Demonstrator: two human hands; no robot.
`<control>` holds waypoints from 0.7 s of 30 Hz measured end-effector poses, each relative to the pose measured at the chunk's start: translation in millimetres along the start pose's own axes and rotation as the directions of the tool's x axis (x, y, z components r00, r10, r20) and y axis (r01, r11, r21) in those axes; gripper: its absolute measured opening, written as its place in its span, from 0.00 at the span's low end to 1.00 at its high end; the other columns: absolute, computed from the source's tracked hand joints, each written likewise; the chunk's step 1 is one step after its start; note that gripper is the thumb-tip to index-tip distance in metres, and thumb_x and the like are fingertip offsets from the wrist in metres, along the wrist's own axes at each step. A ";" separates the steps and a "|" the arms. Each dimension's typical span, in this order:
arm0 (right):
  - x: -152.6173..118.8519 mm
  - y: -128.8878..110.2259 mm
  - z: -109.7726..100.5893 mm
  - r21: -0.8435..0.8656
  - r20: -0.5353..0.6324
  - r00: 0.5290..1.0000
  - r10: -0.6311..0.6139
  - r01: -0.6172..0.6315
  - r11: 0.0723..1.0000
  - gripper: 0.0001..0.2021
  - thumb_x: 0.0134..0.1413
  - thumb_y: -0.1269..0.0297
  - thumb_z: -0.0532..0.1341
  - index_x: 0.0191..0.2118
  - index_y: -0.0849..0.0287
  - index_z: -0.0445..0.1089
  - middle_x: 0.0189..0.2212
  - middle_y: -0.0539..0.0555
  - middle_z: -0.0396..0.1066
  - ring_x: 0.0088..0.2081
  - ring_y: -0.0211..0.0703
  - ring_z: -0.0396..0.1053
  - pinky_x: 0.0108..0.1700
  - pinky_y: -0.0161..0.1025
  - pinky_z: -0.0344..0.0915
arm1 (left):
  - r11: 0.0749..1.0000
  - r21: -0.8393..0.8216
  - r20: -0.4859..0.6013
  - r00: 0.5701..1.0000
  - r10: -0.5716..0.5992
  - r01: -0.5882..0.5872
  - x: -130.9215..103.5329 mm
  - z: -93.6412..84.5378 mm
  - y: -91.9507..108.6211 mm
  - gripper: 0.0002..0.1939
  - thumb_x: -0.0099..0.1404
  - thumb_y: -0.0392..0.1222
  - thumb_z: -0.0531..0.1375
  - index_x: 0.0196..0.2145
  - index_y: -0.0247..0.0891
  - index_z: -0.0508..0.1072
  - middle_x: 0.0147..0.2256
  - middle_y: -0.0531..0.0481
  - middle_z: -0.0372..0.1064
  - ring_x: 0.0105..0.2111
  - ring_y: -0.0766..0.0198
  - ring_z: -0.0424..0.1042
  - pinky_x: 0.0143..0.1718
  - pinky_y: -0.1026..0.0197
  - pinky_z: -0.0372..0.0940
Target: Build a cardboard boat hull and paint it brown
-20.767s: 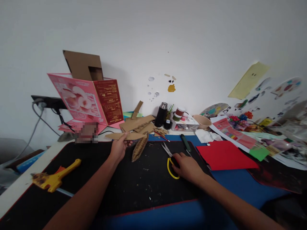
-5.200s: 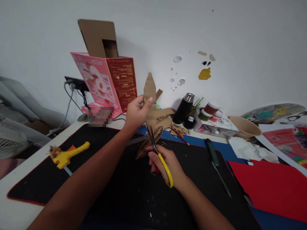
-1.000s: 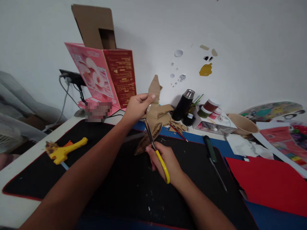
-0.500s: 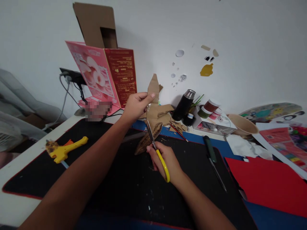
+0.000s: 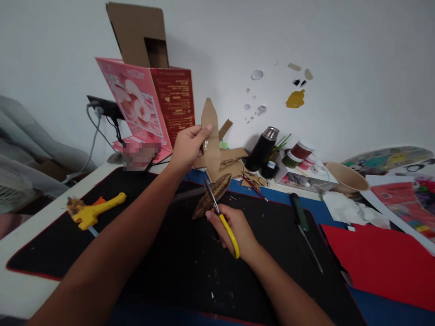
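Observation:
My left hand pinches a long strip of brown cardboard with a pointed top, held up over the back of the mat. A shiny patch, perhaps tape, shows beside the thumb. In my right hand is a pair of scissors with yellow handles, its blades pointing up and to the left, just below the strip and apart from it. Behind the blades, on the mat, lies a brown, ridged, leaf-shaped piece. Cardboard scraps are heaped behind the strip.
A yellow glue gun rests on the black mat at left; a green-handled tool lies at right beside red paper. Along the wall stand a pink box, a black flask, paint jars and a bowl.
The cardboard strip has moved slightly left and up in my left hand, away from the scissors. The blades, which overlapped its lower end, now sit clear below it.

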State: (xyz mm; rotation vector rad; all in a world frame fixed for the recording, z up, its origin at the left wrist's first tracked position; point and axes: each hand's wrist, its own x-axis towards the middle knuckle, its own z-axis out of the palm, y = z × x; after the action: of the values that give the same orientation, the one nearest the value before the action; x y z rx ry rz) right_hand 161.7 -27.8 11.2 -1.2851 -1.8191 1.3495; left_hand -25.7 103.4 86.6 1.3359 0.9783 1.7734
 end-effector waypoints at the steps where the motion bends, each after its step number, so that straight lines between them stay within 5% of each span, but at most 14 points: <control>1: -0.1 -0.9 -0.7 0.014 0.008 1.000 0.015 -0.015 1.000 0.18 0.65 0.45 0.62 0.35 0.55 0.70 0.13 0.41 0.59 0.12 0.35 0.60 0.15 0.30 0.53 | 1.000 -0.009 -0.004 1.000 -0.004 0.004 0.7 -1.0 -1.6 0.26 0.61 0.62 0.69 0.21 0.42 0.67 0.16 0.59 0.53 0.14 0.70 0.52 0.14 0.63 0.45; 11: 3.1 4.9 -4.5 0.241 0.151 0.988 -0.024 -0.013 0.970 0.22 0.61 0.42 0.64 0.44 0.59 0.73 0.19 0.47 0.72 0.19 0.37 0.69 0.23 0.31 0.63 | 0.996 -0.067 -0.046 0.997 -0.057 0.053 2.1 -3.7 -7.0 0.25 0.59 0.62 0.71 0.22 0.41 0.69 0.18 0.58 0.57 0.14 0.71 0.53 0.13 0.63 0.45; 18: 3.4 10.9 -16.6 0.332 0.212 0.960 -0.183 0.105 0.937 0.32 0.60 0.39 0.66 0.60 0.57 0.68 0.42 0.59 0.80 0.38 0.45 0.78 0.34 0.37 0.70 | 0.996 -0.091 -0.082 0.996 -0.031 0.023 4.8 -6.0 -8.5 0.21 0.61 0.61 0.69 0.27 0.40 0.72 0.19 0.57 0.62 0.15 0.71 0.55 0.13 0.64 0.45; 21: 3.9 9.2 -16.4 0.361 0.193 0.969 -0.153 0.075 0.930 0.33 0.59 0.36 0.65 0.59 0.58 0.68 0.39 0.57 0.78 0.33 0.43 0.78 0.30 0.35 0.69 | 0.995 -0.099 -0.106 0.994 -0.023 0.013 5.4 -6.8 -9.3 0.21 0.63 0.59 0.68 0.27 0.40 0.72 0.19 0.58 0.59 0.14 0.72 0.52 0.12 0.65 0.44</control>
State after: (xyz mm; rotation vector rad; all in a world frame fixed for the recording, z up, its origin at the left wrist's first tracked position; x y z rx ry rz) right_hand 177.3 -16.9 8.1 -0.8581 -1.6599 1.7106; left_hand -32.6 111.4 79.6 1.1782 0.9445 1.8705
